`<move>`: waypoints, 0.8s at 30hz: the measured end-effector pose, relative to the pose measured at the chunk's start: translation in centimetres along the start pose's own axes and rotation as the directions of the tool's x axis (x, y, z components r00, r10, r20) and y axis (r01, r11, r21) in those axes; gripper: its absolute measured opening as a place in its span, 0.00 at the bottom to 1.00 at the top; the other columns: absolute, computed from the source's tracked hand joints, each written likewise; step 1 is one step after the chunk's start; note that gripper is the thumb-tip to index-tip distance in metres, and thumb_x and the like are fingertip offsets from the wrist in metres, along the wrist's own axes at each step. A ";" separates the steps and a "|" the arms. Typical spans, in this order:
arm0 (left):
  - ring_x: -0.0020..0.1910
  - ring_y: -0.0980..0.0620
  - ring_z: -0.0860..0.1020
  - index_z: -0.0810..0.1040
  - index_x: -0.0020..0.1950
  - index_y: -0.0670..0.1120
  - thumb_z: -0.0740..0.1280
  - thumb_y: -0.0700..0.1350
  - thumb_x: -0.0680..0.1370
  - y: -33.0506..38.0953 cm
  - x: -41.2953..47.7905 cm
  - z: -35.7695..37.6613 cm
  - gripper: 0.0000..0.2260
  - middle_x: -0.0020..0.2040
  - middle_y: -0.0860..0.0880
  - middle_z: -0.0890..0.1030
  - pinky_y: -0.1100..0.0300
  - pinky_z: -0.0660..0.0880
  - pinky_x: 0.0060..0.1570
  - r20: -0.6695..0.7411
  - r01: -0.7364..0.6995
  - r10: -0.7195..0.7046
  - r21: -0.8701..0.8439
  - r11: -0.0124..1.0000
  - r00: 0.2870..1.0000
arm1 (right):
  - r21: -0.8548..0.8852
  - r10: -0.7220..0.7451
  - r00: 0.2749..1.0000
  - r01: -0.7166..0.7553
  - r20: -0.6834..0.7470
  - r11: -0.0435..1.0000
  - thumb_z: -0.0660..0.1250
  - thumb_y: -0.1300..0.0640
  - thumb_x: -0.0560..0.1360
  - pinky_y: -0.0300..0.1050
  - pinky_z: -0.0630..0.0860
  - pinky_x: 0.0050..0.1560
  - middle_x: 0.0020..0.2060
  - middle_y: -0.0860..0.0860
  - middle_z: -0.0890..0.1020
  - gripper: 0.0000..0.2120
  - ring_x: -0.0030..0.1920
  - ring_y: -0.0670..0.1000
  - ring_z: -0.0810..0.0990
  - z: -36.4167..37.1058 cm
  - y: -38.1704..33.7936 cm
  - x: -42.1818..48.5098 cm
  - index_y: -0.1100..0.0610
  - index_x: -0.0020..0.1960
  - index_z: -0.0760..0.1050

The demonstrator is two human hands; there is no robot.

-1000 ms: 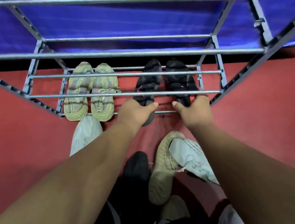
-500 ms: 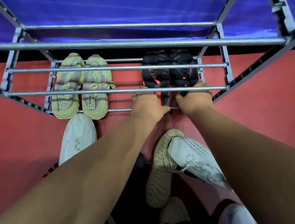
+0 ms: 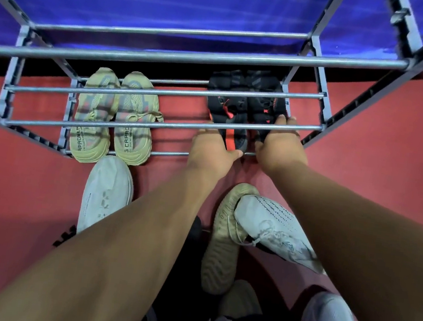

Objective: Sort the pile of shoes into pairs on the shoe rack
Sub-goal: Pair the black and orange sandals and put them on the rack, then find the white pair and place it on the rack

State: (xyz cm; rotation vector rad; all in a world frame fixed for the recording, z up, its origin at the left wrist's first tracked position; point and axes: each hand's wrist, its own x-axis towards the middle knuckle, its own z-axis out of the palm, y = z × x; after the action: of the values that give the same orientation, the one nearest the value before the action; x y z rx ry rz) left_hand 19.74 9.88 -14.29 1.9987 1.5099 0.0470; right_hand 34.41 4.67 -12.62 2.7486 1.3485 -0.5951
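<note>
**A:** Going left to right: the pair of yellow-green knit sneakers is already side by side on the bottom rails of the grey metal-tube shoe rack. Just in front of it on the red floor is a lone white knit sneaker. Then both hands are at the pair of black sneakers with red accents on the same tier.

**B:** Are they gripping?

**A:** The left hand curls at one heel and the right hand is on the other, but I can't tell if they're clamped or just nudging.

**B:** And the pile?

**A:** There's a tan ribbed-sole shoe with a white laced sneaker lying across it. I reckon they're light and squishy up top, so grab the stiff heel or sole.
</note>
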 end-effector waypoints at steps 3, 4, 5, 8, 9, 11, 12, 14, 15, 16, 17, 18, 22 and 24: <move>0.64 0.41 0.78 0.79 0.66 0.40 0.76 0.56 0.77 -0.8 0.3 -0.4 0.25 0.66 0.40 0.78 0.53 0.75 0.61 0.082 -0.024 0.023 0.004 1.000 0.996 | 0.011 0.048 0.998 -0.049 0.045 0.999 0.60 0.54 0.86 0.53 0.61 0.78 0.82 0.67 0.53 0.33 0.82 0.66 0.55 -0.9 -0.6 -0.2 0.68 0.83 0.51; 0.66 0.41 0.77 0.75 0.72 0.41 0.75 0.54 0.77 -1.1 0.4 -0.8 0.28 0.69 0.40 0.76 0.54 0.74 0.64 0.114 -0.020 0.020 -0.004 1.000 0.993 | 0.022 0.053 0.997 -0.054 0.056 0.998 0.60 0.54 0.85 0.53 0.60 0.80 0.83 0.65 0.52 0.34 0.83 0.65 0.53 -0.8 -0.7 -0.2 0.69 0.83 0.50; 0.68 0.42 0.75 0.73 0.74 0.42 0.75 0.52 0.78 -1.3 0.4 -1.3 0.28 0.70 0.41 0.75 0.55 0.73 0.66 0.139 -0.024 0.025 -0.011 1.000 0.990 | 0.015 0.037 0.998 -0.038 0.059 0.999 0.61 0.53 0.84 0.53 0.58 0.81 0.83 0.64 0.50 0.37 0.83 0.64 0.50 -0.7 -0.7 -0.3 0.69 0.83 0.48; 0.72 0.42 0.73 0.73 0.74 0.44 0.71 0.45 0.79 -2.2 -0.2 -2.8 0.23 0.70 0.42 0.77 0.56 0.71 0.67 0.182 -0.067 0.068 -0.012 0.998 0.981 | 0.025 0.018 1.000 -0.018 -0.021 1.000 0.66 0.48 0.78 0.53 0.65 0.76 0.79 0.65 0.63 0.39 0.78 0.65 0.61 -0.2 -0.5 -1.5 0.71 0.80 0.59; 0.71 0.42 0.73 0.73 0.74 0.43 0.71 0.44 0.79 -2.6 -0.7 -3.2 0.23 0.70 0.42 0.77 0.56 0.71 0.66 0.181 -0.077 0.078 -0.016 0.997 0.980 | 0.038 0.008 0.998 -0.005 -0.056 0.999 0.66 0.48 0.77 0.53 0.68 0.72 0.73 0.65 0.70 0.35 0.72 0.65 0.68 0.0 -0.4 -2.0 0.71 0.75 0.66; 0.71 0.41 0.75 0.73 0.75 0.42 0.69 0.43 0.80 -3.4 -2.0 -3.8 0.23 0.71 0.42 0.77 0.56 0.70 0.68 0.174 -0.049 0.055 -0.041 0.998 0.983 | 0.115 0.007 0.992 0.007 -0.126 0.993 0.67 0.50 0.74 0.53 0.69 0.68 0.63 0.63 0.75 0.26 0.63 0.63 0.71 0.3 -0.3 -3.4 0.67 0.65 0.72; 0.69 0.42 0.76 0.73 0.75 0.42 0.68 0.44 0.81 -4.0 -2.8 -3.8 0.22 0.71 0.42 0.78 0.56 0.72 0.69 0.177 -0.018 0.029 -0.065 0.998 0.984 | 0.184 0.026 0.986 0.005 -0.165 0.983 0.68 0.52 0.73 0.53 0.69 0.69 0.64 0.62 0.74 0.26 0.64 0.63 0.71 0.4 -0.4 -4.4 0.66 0.65 0.72; 0.64 0.44 0.80 0.77 0.71 0.45 0.66 0.44 0.82 -5.2 -4.7 -3.8 0.17 0.64 0.46 0.83 0.54 0.75 0.67 0.204 0.057 -0.032 -0.116 0.992 0.978 | 0.332 0.068 0.972 0.011 -0.224 0.943 0.69 0.57 0.72 0.55 0.68 0.73 0.69 0.62 0.70 0.29 0.67 0.64 0.70 0.9 -0.6 -6.3 0.65 0.70 0.68; 0.61 0.45 0.81 0.80 0.68 0.47 0.65 0.45 0.83 -5.9 -5.7 -3.7 0.14 0.61 0.47 0.84 0.54 0.76 0.65 0.224 0.077 -0.051 -0.113 0.991 0.973 | 0.370 0.083 0.967 0.013 -0.240 0.929 0.69 0.58 0.72 0.56 0.68 0.73 0.70 0.62 0.69 0.30 0.68 0.64 0.70 1.4 -0.6 -7.3 0.65 0.72 0.67; 0.60 0.45 0.82 0.82 0.65 0.47 0.65 0.44 0.83 -6.8 -6.7 -3.6 0.12 0.60 0.47 0.85 0.53 0.76 0.65 0.254 0.083 -0.058 -0.087 0.993 0.965 | 0.375 0.095 0.964 0.005 -0.249 0.927 0.68 0.59 0.72 0.57 0.68 0.72 0.71 0.62 0.68 0.30 0.68 0.65 0.70 1.7 -0.8 -8.4 0.65 0.72 0.67; 0.60 0.45 0.82 0.83 0.62 0.46 0.64 0.44 0.83 -7.5 -7.8 -3.6 0.11 0.59 0.46 0.85 0.53 0.76 0.64 0.289 0.073 -0.054 -0.055 0.996 0.956 | 0.365 0.096 0.961 0.005 -0.260 0.931 0.68 0.59 0.72 0.59 0.69 0.71 0.70 0.63 0.68 0.29 0.67 0.66 0.70 2.2 -0.9 -9.4 0.65 0.71 0.67; 0.59 0.44 0.82 0.84 0.60 0.45 0.64 0.43 0.83 -8.2 -9.0 -3.7 0.11 0.58 0.45 0.86 0.52 0.77 0.63 0.317 0.056 -0.047 -0.020 0.998 0.947 | 0.339 0.091 0.962 0.002 -0.257 0.941 0.67 0.59 0.72 0.59 0.70 0.69 0.69 0.63 0.69 0.27 0.66 0.67 0.71 2.5 -1.1 -10.4 0.65 0.69 0.68; 0.56 0.44 0.83 0.84 0.58 0.46 0.64 0.42 0.82 -11.1 -12.9 -4.6 0.10 0.55 0.46 0.86 0.51 0.79 0.60 0.284 0.096 -0.087 -0.019 0.995 0.955 | 0.207 -0.048 0.993 0.070 -0.111 0.976 0.65 0.57 0.76 0.59 0.71 0.65 0.64 0.62 0.72 0.19 0.63 0.66 0.72 3.6 -2.5 -14.5 0.64 0.65 0.73; 0.55 0.44 0.83 0.84 0.58 0.47 0.63 0.43 0.83 -12.2 -14.6 -5.5 0.10 0.54 0.46 0.86 0.51 0.79 0.61 0.189 0.142 -0.124 -0.081 0.987 0.974 | 0.158 -0.150 0.989 0.151 -0.012 0.976 0.65 0.56 0.76 0.57 0.73 0.63 0.60 0.61 0.74 0.17 0.61 0.65 0.74 4.2 -3.5 -16.2 0.63 0.62 0.77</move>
State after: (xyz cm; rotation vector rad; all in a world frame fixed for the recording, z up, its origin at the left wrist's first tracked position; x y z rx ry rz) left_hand 2.12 1.35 -11.05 1.7722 1.4908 -0.1167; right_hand 21.33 -6.20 -10.42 2.7828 1.5868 -0.7406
